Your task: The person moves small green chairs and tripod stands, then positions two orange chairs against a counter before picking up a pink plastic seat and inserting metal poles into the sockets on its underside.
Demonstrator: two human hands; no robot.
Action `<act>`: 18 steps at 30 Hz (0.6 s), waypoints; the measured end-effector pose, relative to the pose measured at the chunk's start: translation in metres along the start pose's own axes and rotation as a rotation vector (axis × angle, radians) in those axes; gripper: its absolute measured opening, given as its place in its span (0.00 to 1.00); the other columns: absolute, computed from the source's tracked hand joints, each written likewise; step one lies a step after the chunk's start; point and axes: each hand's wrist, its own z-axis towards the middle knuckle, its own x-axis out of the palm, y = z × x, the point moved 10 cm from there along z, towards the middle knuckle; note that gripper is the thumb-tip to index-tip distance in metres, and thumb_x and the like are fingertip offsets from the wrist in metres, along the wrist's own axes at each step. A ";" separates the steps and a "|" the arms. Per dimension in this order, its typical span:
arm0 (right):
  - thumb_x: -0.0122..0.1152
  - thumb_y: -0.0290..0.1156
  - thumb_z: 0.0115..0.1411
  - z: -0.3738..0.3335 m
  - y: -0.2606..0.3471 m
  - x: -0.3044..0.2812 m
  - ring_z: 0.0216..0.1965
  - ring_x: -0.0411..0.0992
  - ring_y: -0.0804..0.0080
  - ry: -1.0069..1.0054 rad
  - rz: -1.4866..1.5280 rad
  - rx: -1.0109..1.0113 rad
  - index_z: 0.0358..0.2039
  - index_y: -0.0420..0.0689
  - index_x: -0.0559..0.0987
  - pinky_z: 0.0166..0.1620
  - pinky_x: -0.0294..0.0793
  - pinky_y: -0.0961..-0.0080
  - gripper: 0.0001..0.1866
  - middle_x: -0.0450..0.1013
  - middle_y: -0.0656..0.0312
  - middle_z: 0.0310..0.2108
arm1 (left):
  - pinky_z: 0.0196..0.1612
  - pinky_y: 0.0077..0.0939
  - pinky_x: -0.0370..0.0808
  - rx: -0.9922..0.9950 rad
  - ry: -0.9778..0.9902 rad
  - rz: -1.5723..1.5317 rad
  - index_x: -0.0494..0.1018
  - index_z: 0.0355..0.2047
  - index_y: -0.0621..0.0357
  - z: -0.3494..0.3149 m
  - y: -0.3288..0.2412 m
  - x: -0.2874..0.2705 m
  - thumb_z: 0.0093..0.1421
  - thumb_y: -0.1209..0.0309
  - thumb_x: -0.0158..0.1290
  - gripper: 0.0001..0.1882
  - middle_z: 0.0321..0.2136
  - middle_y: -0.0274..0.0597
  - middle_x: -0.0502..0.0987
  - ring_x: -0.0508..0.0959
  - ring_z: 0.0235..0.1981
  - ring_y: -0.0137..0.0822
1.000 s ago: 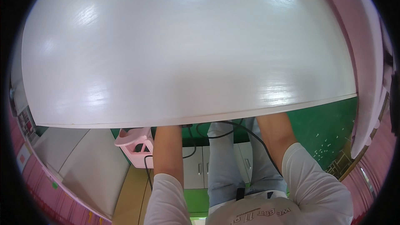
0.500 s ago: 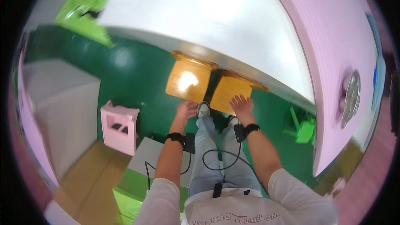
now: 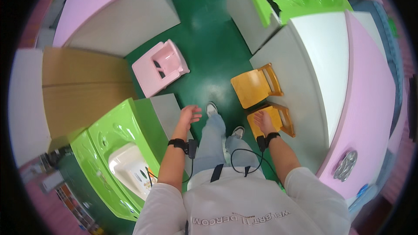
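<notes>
Head view: we have both forearms coming up from the lower edge, bent inward, hands apart and bare. Left hand (image 3: pixel 190 115) is loosely spread, fingers slightly curled toward the right, nothing held; it's nearest the grey side panel (image 3: pixel 166 109) of the green unit (image 3: pixel 93 146). Right hand (image 3: pixel 264 122) is wide too, fingers extended, holding nothing; it overlaps the nearer wooden chair (image 3: pixel 282 115), and we can't tell if it touches. That chair stands beside the farther wooden chair (image 3: pixel 251 89), both by the white-topped table (image 3: pixel 320 48).

Containers: white basin (image 3: pixel 116 159) sits in the green unit, left of our left forearm, with small dark green and orange patches inside, too small to identify. Shiny metal dish (image 3: pixel 345 166) lies on the pink ledge (image 3: pixel 374 87) at right; contents we can't make out. Pink chair (image 3: pixel 146 73) stands on the green floor (image 3: pixel 207 61), beyond the left hand.
</notes>
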 end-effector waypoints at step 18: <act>0.61 0.45 0.51 0.221 0.094 0.505 0.49 0.65 0.65 0.197 -1.141 -0.058 0.55 0.45 0.67 0.48 0.67 0.63 0.32 0.67 0.61 0.49 | 0.37 0.33 0.73 -0.121 -0.220 -0.408 0.67 0.48 0.57 0.224 -0.070 -0.164 0.60 0.61 0.46 0.18 0.41 0.41 0.76 0.76 0.35 0.38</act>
